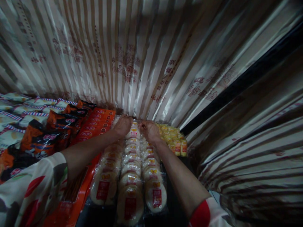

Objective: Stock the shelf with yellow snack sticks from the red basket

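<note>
Both my arms reach forward over rows of round pale buns in clear wrappers with red labels [130,176]. My left hand [123,125] rests at the far end of those rows, fingers curled down onto a wrapped bun. My right hand [149,130] is close beside it, fingers bent and pressed on the far packets. What each hand grips, if anything, is hidden under the fingers. Both hands are almost touching, right by the striped curtain.
A striped satin curtain [132,56] hangs just behind the goods and wraps round on the right [255,151]. Orange flat packets [94,126] and dark orange snack bags [44,138] lie to the left. Small yellow packets [174,138] sit right of the buns.
</note>
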The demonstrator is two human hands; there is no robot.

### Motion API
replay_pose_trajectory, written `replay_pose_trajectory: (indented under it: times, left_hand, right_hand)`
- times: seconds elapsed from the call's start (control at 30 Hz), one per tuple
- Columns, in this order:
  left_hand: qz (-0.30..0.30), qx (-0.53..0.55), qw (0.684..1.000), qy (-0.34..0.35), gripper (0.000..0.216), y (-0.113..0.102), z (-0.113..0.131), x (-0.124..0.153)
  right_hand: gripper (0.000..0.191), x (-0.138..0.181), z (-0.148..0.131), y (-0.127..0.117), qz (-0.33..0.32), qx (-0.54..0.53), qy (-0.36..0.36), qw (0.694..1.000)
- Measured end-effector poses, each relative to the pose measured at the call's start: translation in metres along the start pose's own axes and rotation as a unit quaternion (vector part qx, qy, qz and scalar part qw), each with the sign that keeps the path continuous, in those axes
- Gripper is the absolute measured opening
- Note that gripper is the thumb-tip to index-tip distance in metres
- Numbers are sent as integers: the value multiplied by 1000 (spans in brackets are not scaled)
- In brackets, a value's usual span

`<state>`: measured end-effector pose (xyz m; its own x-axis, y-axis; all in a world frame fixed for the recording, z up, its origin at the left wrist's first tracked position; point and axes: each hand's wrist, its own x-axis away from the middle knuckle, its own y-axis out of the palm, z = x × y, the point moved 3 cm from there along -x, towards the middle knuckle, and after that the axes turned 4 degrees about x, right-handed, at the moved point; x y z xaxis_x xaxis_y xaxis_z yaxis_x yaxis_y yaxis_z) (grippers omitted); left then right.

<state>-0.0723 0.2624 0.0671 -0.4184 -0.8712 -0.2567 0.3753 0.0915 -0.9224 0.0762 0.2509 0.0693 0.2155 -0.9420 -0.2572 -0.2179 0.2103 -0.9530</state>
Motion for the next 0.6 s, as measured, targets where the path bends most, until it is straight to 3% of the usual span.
replay_pose_trajectory:
  times: [0.13,0.27,0.37,0.5,0.6]
  left_hand:
    - [15,-21,1000,16,22,-5,4,6]
    - [51,-70,992,90,21,-14,14,21]
    - [23,-91,984,148,20,-12,19,33]
    - [-11,-98,984,148,16,-5,19,38]
    - [-36,-102,984,144,15,-1,21,36]
  right_hand:
    - [14,0,2,3,-3,1,-1,1000]
    - [15,-2,4,8,-4,2,-7,1000]
    - [18,1,4,7,18,4,-19,1000]
    - [16,14,0,1,53,-16,-70,996]
    - [17,27,-5,-2,42,-35,-129,990]
